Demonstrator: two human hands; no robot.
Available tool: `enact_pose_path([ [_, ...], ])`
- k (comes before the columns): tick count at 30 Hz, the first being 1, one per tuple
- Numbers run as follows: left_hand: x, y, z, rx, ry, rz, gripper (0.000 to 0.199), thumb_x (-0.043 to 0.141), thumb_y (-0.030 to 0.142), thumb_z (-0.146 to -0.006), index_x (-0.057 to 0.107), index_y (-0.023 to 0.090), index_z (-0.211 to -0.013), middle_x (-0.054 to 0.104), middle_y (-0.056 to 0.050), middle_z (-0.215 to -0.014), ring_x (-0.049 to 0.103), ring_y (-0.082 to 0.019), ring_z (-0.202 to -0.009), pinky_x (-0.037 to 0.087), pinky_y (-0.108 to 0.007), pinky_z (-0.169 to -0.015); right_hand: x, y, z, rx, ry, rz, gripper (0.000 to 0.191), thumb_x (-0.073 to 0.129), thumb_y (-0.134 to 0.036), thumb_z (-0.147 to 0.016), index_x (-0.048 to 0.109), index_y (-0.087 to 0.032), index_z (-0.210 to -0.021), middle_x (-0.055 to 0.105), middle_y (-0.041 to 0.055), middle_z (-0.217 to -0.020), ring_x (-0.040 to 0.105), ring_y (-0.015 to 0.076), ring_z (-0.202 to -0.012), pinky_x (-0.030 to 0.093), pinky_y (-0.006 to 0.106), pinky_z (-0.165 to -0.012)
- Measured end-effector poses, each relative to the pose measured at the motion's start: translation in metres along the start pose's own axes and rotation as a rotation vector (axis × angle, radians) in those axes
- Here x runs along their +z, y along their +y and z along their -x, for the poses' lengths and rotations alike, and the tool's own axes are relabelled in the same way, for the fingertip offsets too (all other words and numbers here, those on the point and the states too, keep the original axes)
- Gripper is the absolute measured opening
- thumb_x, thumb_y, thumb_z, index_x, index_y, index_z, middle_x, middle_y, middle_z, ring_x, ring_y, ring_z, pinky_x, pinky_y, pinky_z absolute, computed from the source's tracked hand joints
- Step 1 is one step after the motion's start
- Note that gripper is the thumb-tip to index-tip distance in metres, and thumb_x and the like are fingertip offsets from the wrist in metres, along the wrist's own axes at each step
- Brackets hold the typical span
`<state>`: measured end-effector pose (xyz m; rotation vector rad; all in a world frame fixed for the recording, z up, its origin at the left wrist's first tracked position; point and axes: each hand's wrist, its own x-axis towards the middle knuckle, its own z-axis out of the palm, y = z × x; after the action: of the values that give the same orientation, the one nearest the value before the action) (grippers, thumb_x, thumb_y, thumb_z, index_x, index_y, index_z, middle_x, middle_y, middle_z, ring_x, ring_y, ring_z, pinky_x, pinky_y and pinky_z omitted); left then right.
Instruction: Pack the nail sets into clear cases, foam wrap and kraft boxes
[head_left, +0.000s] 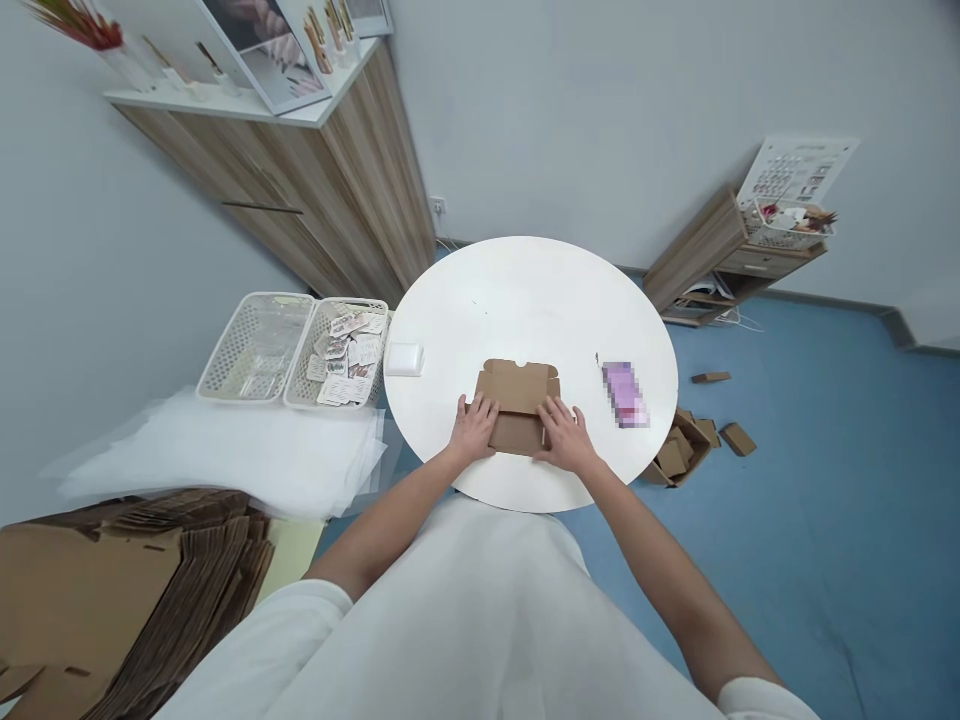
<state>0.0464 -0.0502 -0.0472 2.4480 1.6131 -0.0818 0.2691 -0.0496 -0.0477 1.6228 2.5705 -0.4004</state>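
A small brown cardboard box (517, 385) lies on the round white table (540, 290), with its lid flap raised at the far side and its shallow inside facing up. My left hand (474, 428) holds the box's left side, fingers over the edge. On the opposite side my right hand (566, 435) grips the right wall, fingertips reaching just over it. Parts of both side walls are hidden under my fingers. Right of the box lies a blurred purple item (624, 393). A small white stack or packet (405, 359) rests at the table's left edge.
At left stand an open white basket (251, 345) with clear packets and another basket (337, 400) of printed cards. White sheets (225, 445) and a stack of flat cardboard (165, 590) lie nearer. A carton of small boxes (679, 455) stands on the floor at right.
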Motion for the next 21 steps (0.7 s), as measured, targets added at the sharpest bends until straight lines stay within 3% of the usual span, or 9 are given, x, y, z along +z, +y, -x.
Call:
enact_pose_path([
  [5, -0.003, -0.002, 0.011, -0.030, -0.003, 0.058, 0.104, 0.071, 0.047, -0.048, 0.022, 0.018, -0.135, 0.027, -0.016, -0.137, 0.007, -0.036, -0.129, 0.000, -0.051, -0.102, 0.016, -0.011, 0.000, 0.001, -0.072, 0.126, 0.099, 0.060, -0.050, -0.061, 0.009, -0.016, -0.138, 0.019, 0.0131, -0.143, 0.007, 0.0302, -0.132, 0.005, 0.053, -0.101],
  [7, 0.000, -0.008, 0.023, -0.160, 0.012, 0.127, 0.110, 0.070, 0.054, -0.047, 0.015, 0.020, -0.137, 0.015, -0.015, -0.143, 0.004, -0.037, -0.130, 0.003, -0.052, -0.101, 0.019, -0.010, -0.002, 0.008, -0.065, 0.129, 0.098, 0.060, -0.048, -0.061, 0.007, -0.016, -0.138, 0.019, 0.0136, -0.142, 0.007, 0.0301, -0.131, 0.006, 0.053, -0.100],
  [9, 0.007, -0.017, 0.039, -0.382, 0.019, 0.242, 0.109, 0.065, 0.059, -0.052, 0.010, 0.018, -0.137, 0.012, -0.016, -0.143, 0.007, -0.037, -0.130, 0.011, -0.052, -0.100, 0.021, -0.010, -0.004, 0.008, -0.060, 0.121, 0.098, 0.060, -0.047, -0.062, 0.007, -0.016, -0.137, 0.020, 0.0136, -0.142, 0.007, 0.0297, -0.131, 0.007, 0.053, -0.100],
  [11, 0.018, -0.028, 0.054, -0.593, -0.015, 0.408, 0.101, 0.060, 0.056, -0.060, 0.009, 0.014, -0.137, 0.022, -0.019, -0.139, 0.022, -0.034, -0.126, 0.024, -0.048, -0.097, 0.022, -0.011, -0.004, 0.012, -0.059, 0.110, 0.097, 0.060, -0.047, -0.062, 0.007, -0.016, -0.137, 0.020, 0.0133, -0.142, 0.007, 0.0294, -0.131, 0.008, 0.053, -0.100],
  [13, 0.029, -0.036, 0.064, -0.609, -0.018, 0.566, 0.086, 0.059, 0.043, -0.067, 0.017, 0.011, -0.135, 0.037, -0.018, -0.132, 0.035, -0.027, -0.120, 0.031, -0.038, -0.095, 0.022, -0.012, -0.003, 0.016, -0.053, 0.096, 0.096, 0.060, -0.045, -0.062, 0.006, -0.017, -0.137, 0.020, 0.0131, -0.142, 0.009, 0.0288, -0.131, 0.008, 0.052, -0.100],
  [16, 0.040, -0.040, 0.064, -0.527, 0.066, 0.711, 0.068, 0.057, 0.026, -0.070, 0.028, 0.013, -0.131, 0.050, -0.012, -0.120, 0.047, -0.019, -0.109, 0.036, -0.028, -0.091, 0.022, -0.017, -0.002, 0.012, -0.042, 0.071, 0.095, 0.060, -0.043, -0.063, 0.007, -0.018, -0.137, 0.021, 0.0126, -0.142, 0.011, 0.0276, -0.131, 0.009, 0.051, -0.099],
  [21, 0.041, -0.032, 0.048, -0.670, 0.155, 0.787, 0.050, 0.056, 0.022, -0.070, 0.045, 0.012, -0.118, 0.060, -0.009, -0.100, 0.057, -0.018, -0.088, 0.043, -0.028, -0.078, 0.023, -0.023, -0.002, 0.016, -0.043, 0.043, 0.094, 0.062, -0.041, -0.062, 0.009, -0.020, -0.137, 0.021, 0.0122, -0.142, 0.012, 0.0275, -0.130, 0.011, 0.050, -0.099],
])
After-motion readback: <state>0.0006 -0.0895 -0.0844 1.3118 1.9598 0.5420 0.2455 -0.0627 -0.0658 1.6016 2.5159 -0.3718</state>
